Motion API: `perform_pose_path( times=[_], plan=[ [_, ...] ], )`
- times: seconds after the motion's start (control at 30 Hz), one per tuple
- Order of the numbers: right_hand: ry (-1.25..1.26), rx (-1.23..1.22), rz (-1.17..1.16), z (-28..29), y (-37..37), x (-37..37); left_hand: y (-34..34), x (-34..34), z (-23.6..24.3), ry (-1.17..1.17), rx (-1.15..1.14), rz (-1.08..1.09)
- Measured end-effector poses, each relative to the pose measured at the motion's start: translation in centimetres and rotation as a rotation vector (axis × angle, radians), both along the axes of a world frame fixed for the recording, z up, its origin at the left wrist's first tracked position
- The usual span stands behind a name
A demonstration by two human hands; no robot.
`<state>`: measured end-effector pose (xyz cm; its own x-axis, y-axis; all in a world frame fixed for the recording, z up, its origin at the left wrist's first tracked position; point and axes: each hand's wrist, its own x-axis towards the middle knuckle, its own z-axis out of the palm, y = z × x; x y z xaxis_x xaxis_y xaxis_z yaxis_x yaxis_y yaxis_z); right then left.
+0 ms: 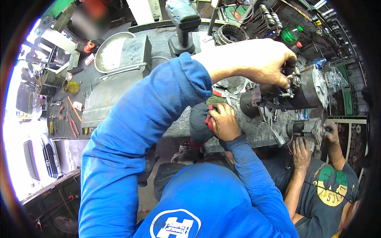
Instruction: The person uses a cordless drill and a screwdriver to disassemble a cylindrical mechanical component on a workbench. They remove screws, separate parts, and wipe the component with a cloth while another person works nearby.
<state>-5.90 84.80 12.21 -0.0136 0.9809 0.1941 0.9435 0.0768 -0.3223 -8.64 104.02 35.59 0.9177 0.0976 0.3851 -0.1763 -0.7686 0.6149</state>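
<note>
My left arm, in a blue sleeve, reaches across to the right over the bench. My left hand [274,65] is closed, its thumb and fingers pinched at small metal fittings on top of a large cylindrical electric motor [311,89]. What sits between the fingertips is too small to make out. Lower and nearer to me, my right hand [225,121] is closed on a dark grey fabric bundle [200,123] with red trim, at the bench's front edge. A cable [270,125] hangs from the motor's near side.
A co-worker at the right holds a smaller motor [304,130] in both hands. On the workbench [178,133] stand a cordless power tool [182,27], a metal box [137,51], a round pan [111,51] and a wound ring [231,35]. Pliers [74,127] lie at the left.
</note>
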Motion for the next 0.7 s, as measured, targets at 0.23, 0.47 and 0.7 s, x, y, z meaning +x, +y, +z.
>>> perform_pose_path(
  times=[0.23, 0.47, 0.7],
  plan=[
    [-0.022, -0.161, 0.057, 0.2, 1.8, -3.0, 3.4, -2.0, 2.8, 0.059, -0.291, -0.092],
    [0.115, -0.281, 0.074, 1.4, 3.5, -2.4, 5.8, -2.9, 2.8, -0.077, -0.103, 0.153],
    [0.385, -0.033, 0.051, 1.8, -0.6, -1.3, 4.0, -2.4, 3.1, 0.098, -0.364, 0.036]
  ],
)
